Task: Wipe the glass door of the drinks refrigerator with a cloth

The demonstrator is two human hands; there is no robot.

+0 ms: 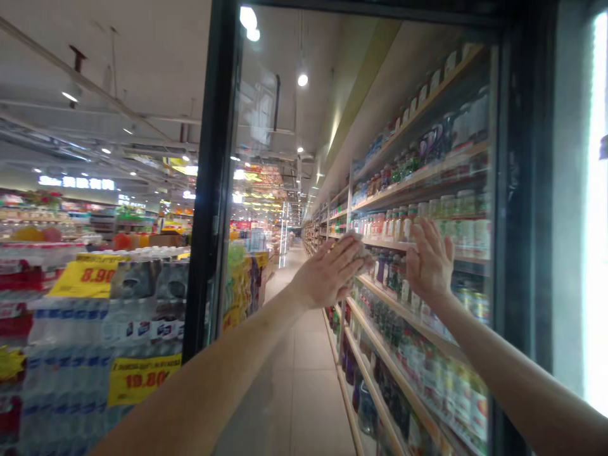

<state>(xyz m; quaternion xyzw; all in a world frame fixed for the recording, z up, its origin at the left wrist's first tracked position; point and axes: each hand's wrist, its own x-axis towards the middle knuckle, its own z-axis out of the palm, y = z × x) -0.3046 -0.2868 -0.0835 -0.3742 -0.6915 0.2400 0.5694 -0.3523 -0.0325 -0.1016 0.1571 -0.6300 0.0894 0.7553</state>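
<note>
Glass fridge door (304,126); left hand (327,273) on cloth (357,248); right hand (430,261) flat (fingers spread)

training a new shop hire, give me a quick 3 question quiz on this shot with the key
1. True or false: the lower yellow price sign on the shrink-wrapped water bottles reads 8.90.
2. Fill in: the frame of the glass door is ___ in colour.
3. The right hand is: A) a fist around a bottle, B) open with fingers spread, C) out of view.

Key: 1 false, it reads 19.80; 2 black; 3 B.
</note>
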